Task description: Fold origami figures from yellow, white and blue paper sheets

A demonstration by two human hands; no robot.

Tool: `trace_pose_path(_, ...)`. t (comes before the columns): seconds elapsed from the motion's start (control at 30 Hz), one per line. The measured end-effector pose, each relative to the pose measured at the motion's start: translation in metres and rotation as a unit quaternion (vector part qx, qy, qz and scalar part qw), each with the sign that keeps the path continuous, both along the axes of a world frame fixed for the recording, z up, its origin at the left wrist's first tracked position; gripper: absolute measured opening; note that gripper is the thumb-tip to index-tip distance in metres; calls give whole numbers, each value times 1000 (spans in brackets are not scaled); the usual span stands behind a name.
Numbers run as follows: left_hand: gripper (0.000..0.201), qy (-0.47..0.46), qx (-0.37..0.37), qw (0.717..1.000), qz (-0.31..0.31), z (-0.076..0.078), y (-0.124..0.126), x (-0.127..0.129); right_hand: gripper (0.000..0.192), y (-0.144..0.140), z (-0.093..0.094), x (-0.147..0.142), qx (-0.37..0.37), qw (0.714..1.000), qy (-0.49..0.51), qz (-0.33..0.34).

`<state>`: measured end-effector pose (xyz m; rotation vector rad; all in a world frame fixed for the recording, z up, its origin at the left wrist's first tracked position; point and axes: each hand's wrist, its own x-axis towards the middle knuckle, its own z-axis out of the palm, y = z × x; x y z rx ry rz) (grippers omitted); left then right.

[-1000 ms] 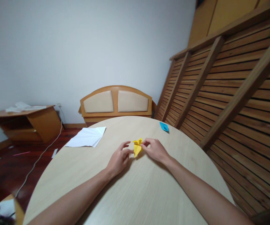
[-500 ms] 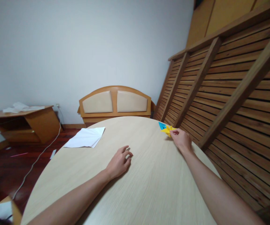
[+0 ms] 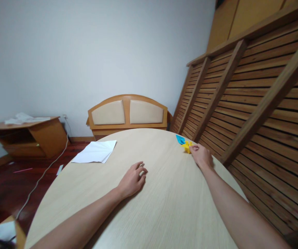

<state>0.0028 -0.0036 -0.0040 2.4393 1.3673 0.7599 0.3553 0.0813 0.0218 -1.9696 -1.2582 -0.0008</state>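
Observation:
At the far right of the round table (image 3: 161, 214), my right hand (image 3: 201, 155) pinches a yellow folded-paper figure (image 3: 186, 146), which looks like an origami crane. Close behind it, near the table's edge, lies a blue folded-paper piece (image 3: 180, 139), partly covered by the yellow one. My left hand (image 3: 132, 180) rests on the tabletop near the middle, fingers loosely curled and apart, with nothing in it.
White paper sheets (image 3: 94, 151) lie at the table's far left. A slatted wooden frame (image 3: 244, 103) leans along the right side. Beyond the table stands a padded headboard (image 3: 128, 112); a low cabinet (image 3: 45, 135) is at the left, with a cable (image 3: 44, 176) on the floor.
My right hand has lowered the yellow paper figure slightly toward the tabletop, and its tilt has changed a little. My left hand stays in place. The view has shifted very slightly.

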Motion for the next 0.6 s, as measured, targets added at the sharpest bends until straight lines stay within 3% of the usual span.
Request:
trace_pose_path(0.4, 25, 4, -9, 1000, 1, 5, -3, -1, 24, 2, -1, 2, 37, 999, 19, -6)
trace_pose_path(0.6, 25, 11, 2, 1000, 12, 5, -1, -5, 23, -5, 10, -11, 61, 998, -2, -12)
